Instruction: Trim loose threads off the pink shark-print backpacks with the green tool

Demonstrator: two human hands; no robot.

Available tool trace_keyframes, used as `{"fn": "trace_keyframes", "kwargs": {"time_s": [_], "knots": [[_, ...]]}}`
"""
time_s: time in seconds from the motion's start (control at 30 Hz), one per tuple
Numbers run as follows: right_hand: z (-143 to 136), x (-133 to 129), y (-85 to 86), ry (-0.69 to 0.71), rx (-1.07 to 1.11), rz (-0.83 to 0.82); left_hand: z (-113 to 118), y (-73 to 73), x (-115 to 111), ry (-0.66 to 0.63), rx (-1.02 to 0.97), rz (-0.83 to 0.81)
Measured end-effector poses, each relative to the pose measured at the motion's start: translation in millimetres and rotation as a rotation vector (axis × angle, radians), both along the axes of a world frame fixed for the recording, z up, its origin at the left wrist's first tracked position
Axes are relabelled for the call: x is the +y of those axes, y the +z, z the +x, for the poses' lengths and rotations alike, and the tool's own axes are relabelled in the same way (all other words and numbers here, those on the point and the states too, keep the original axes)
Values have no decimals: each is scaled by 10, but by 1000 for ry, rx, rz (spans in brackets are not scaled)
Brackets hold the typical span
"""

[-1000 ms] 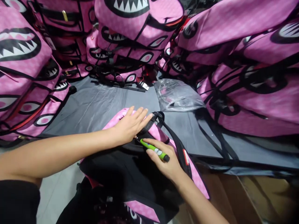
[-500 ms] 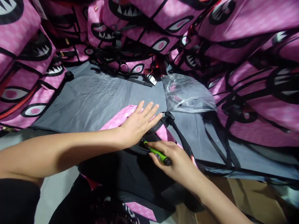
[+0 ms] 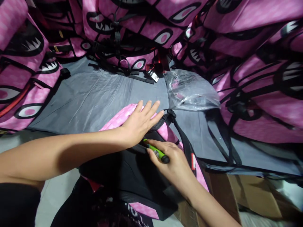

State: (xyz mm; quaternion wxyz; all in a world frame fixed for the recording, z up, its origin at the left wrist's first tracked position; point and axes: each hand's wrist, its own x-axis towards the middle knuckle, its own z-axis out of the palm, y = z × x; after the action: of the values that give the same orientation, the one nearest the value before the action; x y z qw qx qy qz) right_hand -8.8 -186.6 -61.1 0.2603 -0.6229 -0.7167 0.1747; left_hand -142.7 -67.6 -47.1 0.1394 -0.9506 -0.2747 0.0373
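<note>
Gripping green pen-like tool (image 3: 158, 154) between thumb and fingers of right hand (image 3: 175, 160), green end just beside left hand (image 3: 137, 124); can't tell whether touching fabric. Laying left hand, fingers spread, on upper end of black-and-pink backpack (image 3: 137, 176), propped at near edge of gray-covered table (image 3: 99, 91). Also seeing clear plastic bag (image 3: 194, 91) beyond, pink backpacks (image 3: 267, 110) stacked left, back and right, cardboard (image 3: 255, 195) lower right, pale floor (image 3: 58, 189) lower left.

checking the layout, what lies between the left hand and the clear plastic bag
In the head view, grey sheet, with a black strap at the near end, separates the left hand from the clear plastic bag.
</note>
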Motion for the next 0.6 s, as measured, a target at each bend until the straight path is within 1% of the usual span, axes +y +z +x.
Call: {"fn": "trace_keyframes", "kwargs": {"time_s": [0.13,0.27,0.37,0.43,0.53,0.57,0.6], "knots": [[-46,-47,-50,-62,30,34,-4,-13,2,6,12,31],[-86,-32,-90,-122,96,10,0,-38,1,-11,-14,46],[-100,-22,-138,-178,10,20,14,-72,38,-18,-26,19],[-118,-54,-158,-170,0,77,10,-65,47,-4,-39,11],[-156,-86,-158,-97,15,203,-26,21,-37,16,-91,3],[-164,-37,-161,-69,-56,238,-34,39,-70,-2,-139,16],[-176,64,-162,-118,-148,260,-37,35,-82,-26,-181,54]]}}
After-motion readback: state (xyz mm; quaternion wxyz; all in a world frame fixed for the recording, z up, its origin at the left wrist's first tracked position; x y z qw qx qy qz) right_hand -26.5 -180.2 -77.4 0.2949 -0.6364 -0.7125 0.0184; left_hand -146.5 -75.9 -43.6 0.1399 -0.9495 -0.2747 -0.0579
